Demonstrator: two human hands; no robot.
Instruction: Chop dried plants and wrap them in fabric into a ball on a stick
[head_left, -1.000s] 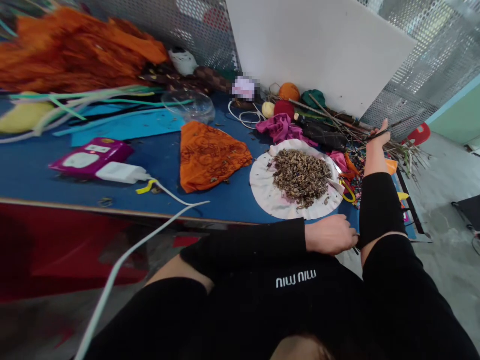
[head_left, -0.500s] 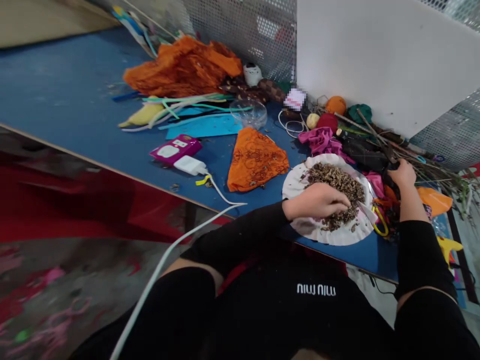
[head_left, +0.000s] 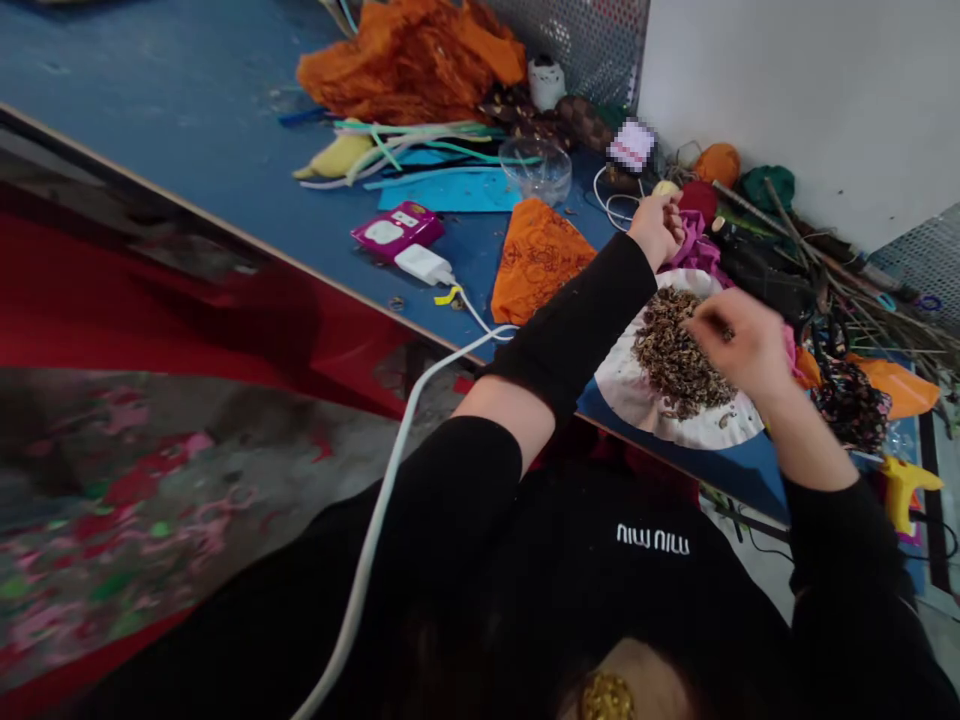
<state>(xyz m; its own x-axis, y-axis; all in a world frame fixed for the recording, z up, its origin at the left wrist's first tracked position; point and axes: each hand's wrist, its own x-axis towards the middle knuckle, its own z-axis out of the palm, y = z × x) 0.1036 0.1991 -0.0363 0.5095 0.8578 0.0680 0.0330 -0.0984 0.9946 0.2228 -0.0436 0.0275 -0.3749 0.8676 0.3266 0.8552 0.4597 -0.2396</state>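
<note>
1. Far to the left on the blue table [head_left: 150, 90], a white plug [head_left: 424, 263] lies just beside a purple box [head_left: 394, 228].
2. A clear bowl [head_left: 536, 170] stands behind the flat orange cloth [head_left: 540, 255]. Green strips [head_left: 420, 135] reach up to its rim. I cannot tell what is inside it.
3. My left hand [head_left: 658, 228] is up at the edge of the pink cloth [head_left: 697, 252]. My fingers are curled in, but I cannot tell if they pinch the cloth.
4. The white paper plate [head_left: 645, 395] sits near the table's front edge. It holds a heap of dried brown bits [head_left: 675, 350].
5. My right hand [head_left: 739, 342] hangs over the right side of the heap. It is blurry and its fingers are bunched close, so I cannot tell if they pinch any bits.
6. A pile of sticks [head_left: 847, 275] lies off to the right.
7. Half a second ago my left hand lay on the heap, and now it has gone up to the pink cloth. My right hand was out by the sticks, and now it has come back over the plate.
</note>
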